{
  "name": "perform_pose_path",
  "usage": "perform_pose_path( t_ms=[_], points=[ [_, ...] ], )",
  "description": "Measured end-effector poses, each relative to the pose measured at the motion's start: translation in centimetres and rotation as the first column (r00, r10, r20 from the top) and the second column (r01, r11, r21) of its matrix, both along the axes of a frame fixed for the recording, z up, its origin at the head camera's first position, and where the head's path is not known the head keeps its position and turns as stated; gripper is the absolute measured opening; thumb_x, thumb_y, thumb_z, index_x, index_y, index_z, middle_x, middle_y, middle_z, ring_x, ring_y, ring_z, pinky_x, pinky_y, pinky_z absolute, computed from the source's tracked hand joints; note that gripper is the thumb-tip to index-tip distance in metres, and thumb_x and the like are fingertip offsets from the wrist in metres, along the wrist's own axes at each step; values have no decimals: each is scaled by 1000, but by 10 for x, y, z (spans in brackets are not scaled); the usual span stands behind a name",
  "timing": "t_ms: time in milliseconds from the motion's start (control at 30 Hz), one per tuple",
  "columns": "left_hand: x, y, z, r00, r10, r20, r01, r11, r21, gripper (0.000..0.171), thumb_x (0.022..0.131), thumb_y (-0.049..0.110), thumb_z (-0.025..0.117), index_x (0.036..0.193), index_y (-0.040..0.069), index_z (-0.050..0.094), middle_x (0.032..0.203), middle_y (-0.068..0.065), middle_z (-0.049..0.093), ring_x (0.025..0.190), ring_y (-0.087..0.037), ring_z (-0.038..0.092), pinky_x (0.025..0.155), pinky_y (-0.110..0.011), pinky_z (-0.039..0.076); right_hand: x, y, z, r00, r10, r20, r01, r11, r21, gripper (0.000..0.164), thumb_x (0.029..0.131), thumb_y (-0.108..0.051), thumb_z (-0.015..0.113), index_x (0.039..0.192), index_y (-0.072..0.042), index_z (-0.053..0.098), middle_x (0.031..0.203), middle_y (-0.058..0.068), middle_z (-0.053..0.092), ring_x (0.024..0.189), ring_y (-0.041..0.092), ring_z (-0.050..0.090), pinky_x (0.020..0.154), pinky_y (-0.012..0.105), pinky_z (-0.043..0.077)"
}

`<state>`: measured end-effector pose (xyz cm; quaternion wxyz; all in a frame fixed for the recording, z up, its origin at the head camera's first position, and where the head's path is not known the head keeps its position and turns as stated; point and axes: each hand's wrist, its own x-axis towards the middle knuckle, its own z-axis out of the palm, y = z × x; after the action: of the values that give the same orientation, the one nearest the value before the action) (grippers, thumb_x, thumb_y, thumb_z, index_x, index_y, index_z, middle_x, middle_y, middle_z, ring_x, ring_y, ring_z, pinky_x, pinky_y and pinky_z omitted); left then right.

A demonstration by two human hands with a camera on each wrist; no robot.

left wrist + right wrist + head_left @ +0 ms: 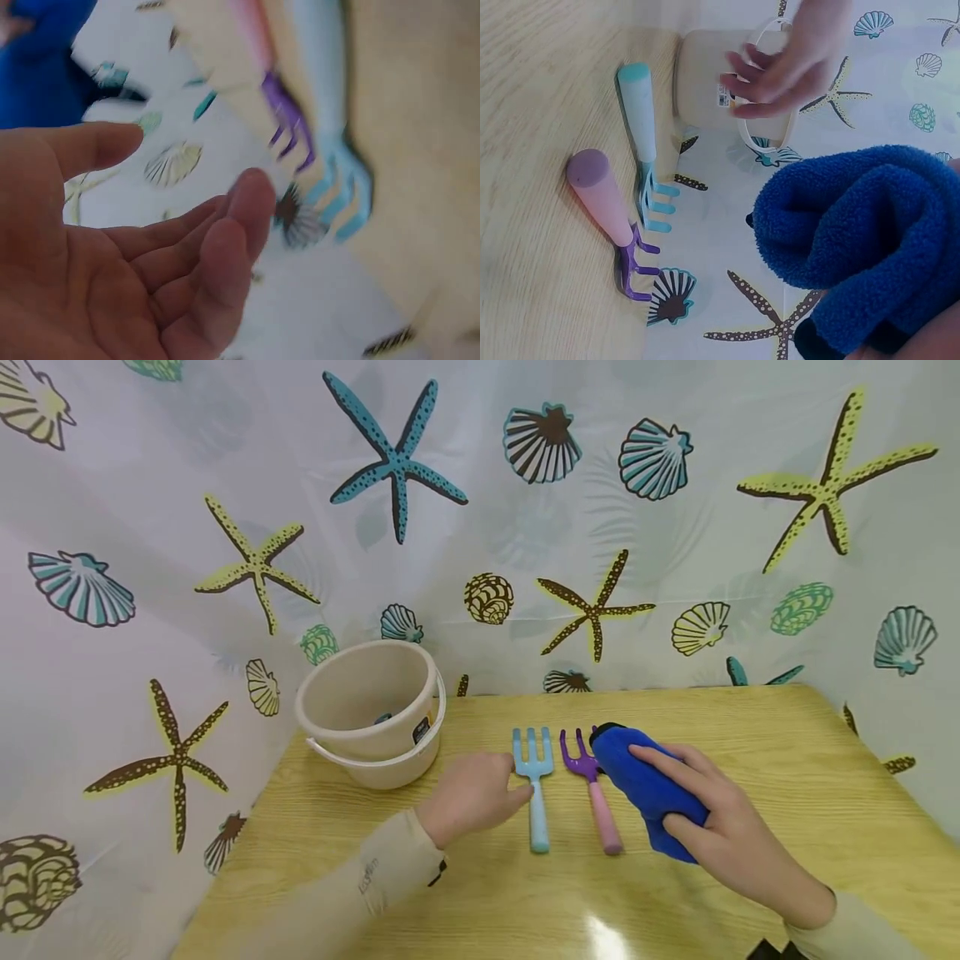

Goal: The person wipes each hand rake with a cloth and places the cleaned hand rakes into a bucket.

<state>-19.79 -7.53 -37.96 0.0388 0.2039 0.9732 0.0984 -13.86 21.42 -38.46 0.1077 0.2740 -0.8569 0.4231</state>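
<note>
Cloth (651,789), blue and fluffy, is bunched in the gripping right hand (738,843), maybe because a bundle is easy to hold. The left hand (476,797) is loose and empty, near the blue fork (537,806). That fork and the purple fork (601,806) lie flat on the worktop (787,777), apart, perhaps so neither rolls. A bucket (390,745) stands close by.

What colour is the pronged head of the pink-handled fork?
Purple; the fork head shows best in the right wrist view.
</note>
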Motion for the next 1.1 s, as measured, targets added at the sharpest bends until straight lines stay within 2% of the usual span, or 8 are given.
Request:
perform_pose_path(
  t_ms=[133,267,467,600,733,900,1000,1100],
  points=[
    [-4,19,-35,997,-21,73,29,994,-106,50,89,48,56,51,18,45,44,7,33,37,-8,36,31,-23,25,-2,-1,-1,1000,-1,-11,1,1000,8,82,75,16,60,144,-25,41,142,1,36,109,26,45,70,44,48],
    [-14,32,-56,997,6,72,9,979,-202,53,90,52,54,50,19,44,45,6,38,42,-9,41,37,-28,32,-2,-1,-2,999,5,-37,-4,1000,24,81,74,16,60,143,-22,42,141,3,37,108,25,45,68,42,48],
    [-22,47,-72,999,-5,54,21,955,-296,56,88,59,51,48,20,47,44,7,39,42,-10,42,36,-29,36,0,-1,0,999,7,-34,-6,1000,26,82,74,16,60,144,-24,41,142,1,36,108,25,46,69,43,49],
    [-27,51,-77,998,16,58,2,954,-301,55,88,54,54,47,20,45,42,7,38,40,-9,41,34,-26,34,0,-1,1,999,10,-36,-9,1000,26,82,74,16,59,144,-24,41,142,1,36,108,24,46,70,44,48],
    [-32,45,-79,987,68,143,-36,976,-213,48,87,46,59,49,19,49,43,7,43,42,-9,44,38,-27,36,-1,-1,-1,999,21,-26,-20,1000,21,82,74,16,58,144,-24,41,141,0,37,108,23,46,70,42,49],
    [-37,31,-75,955,158,252,-151,987,-46,46,87,49,58,54,17,53,46,4,50,41,-10,48,39,-27,36,-2,-1,-4,999,40,-13,-40,999,9,83,74,17,58,144,-24,41,142,1,36,108,26,45,70,45,49],
    [-38,20,-70,941,140,308,-182,977,110,44,87,46,58,55,17,51,46,4,48,37,-10,44,36,-25,34,-2,-3,-4,999,44,-11,-44,999,-1,83,73,17,59,144,-24,41,142,2,35,109,27,45,70,47,49],
    [-38,9,-70,930,81,358,-185,946,266,40,88,39,57,56,18,46,46,6,41,37,-8,35,36,-24,31,-2,-3,-3,999,39,-11,-39,999,-8,83,73,17,59,144,-24,41,143,2,35,109,28,45,71,47,49]
  ],
)
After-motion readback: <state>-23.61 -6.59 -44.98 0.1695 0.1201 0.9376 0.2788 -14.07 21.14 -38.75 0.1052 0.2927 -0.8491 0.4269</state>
